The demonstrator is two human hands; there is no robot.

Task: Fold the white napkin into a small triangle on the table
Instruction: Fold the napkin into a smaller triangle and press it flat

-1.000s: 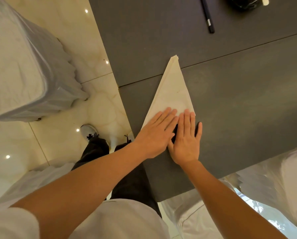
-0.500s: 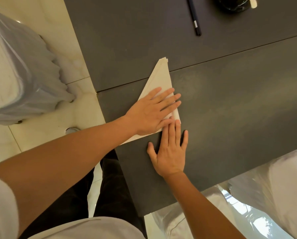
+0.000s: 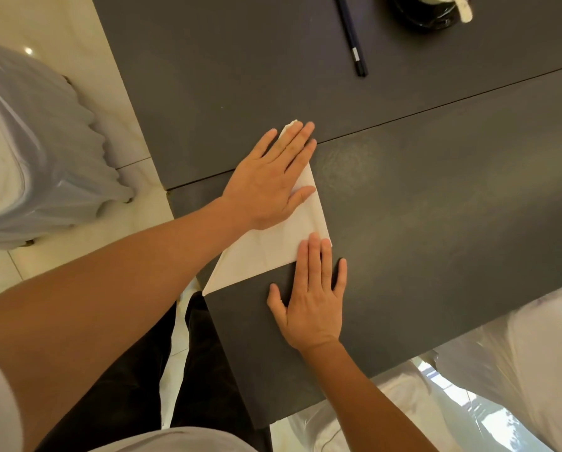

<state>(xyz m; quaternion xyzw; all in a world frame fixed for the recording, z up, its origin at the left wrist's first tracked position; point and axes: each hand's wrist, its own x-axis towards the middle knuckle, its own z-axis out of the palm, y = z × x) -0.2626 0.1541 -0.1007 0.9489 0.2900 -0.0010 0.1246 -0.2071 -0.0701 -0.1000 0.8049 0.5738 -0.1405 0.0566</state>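
Left hand (image 3: pixel 269 181) now farther up napkin (image 3: pixel 273 252), right hand (image 3: pixel 312 298) unmoved.

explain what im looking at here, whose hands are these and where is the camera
There is no machine: a person works with two bare hands. The one picture comes from a camera worn on their head, looking down. On the dark grey table lies a white cloth napkin folded into a long triangle. The left hand lies flat on its far part, fingers reaching nearly to the tip. The right hand rests mostly on the table, fingertips on the napkin's near corner. Nothing is gripped, only pressed down. Farther off lie a thin dark pen and a black round object, cut off by the edge.
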